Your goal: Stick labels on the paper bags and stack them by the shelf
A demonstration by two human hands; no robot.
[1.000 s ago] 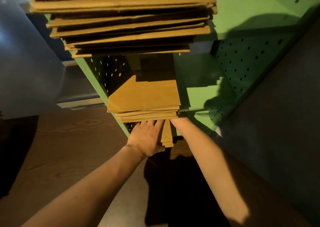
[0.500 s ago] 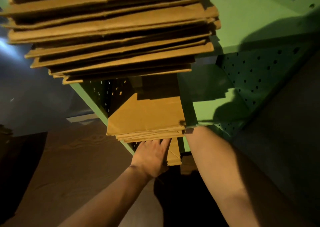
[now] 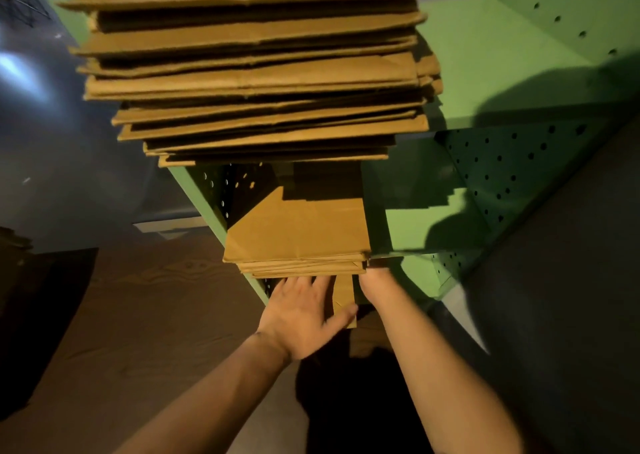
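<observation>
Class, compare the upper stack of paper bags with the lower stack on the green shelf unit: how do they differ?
The upper stack is tall and ragged, edges splayed; the lower stack is short and neater. The upper stack is untouched; the left hand reaches under the lower stack. Both hold flat brown paper bags on the green shelf unit.

Two stacks of paper bags, an upper stack (image 3: 249,72) and a lower stack (image 3: 298,238); two hands; one green shelf (image 3: 485,72).

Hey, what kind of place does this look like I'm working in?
Probably a stockroom or packing area of a shop. A green metal shelf unit with perforated side panels holds tall piles of flat brown paper bags, with a smaller pile of bags on the shelf below, above a wood-grain floor.
</observation>
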